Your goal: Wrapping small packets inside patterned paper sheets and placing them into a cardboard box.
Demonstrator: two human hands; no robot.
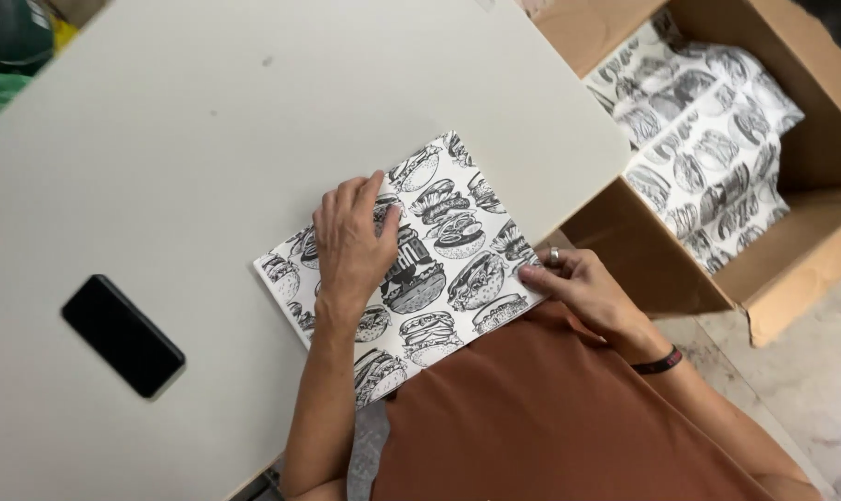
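One white table [207,139] carried a burger-printed paper sheet [439,250] at its near edge, with a cardboard box [810,148] of similar sheets beside it. Flattening seemed the step in hand: the left hand [351,246] lay open, pressing the sheet, while the right hand [578,283] pinched its corner. Any fold would need aligned edges. A black phone [123,334] lay apart.

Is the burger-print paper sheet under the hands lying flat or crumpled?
Flat: the printed sheet lies smooth on the table, left hand pressing its middle, right hand at its edge.
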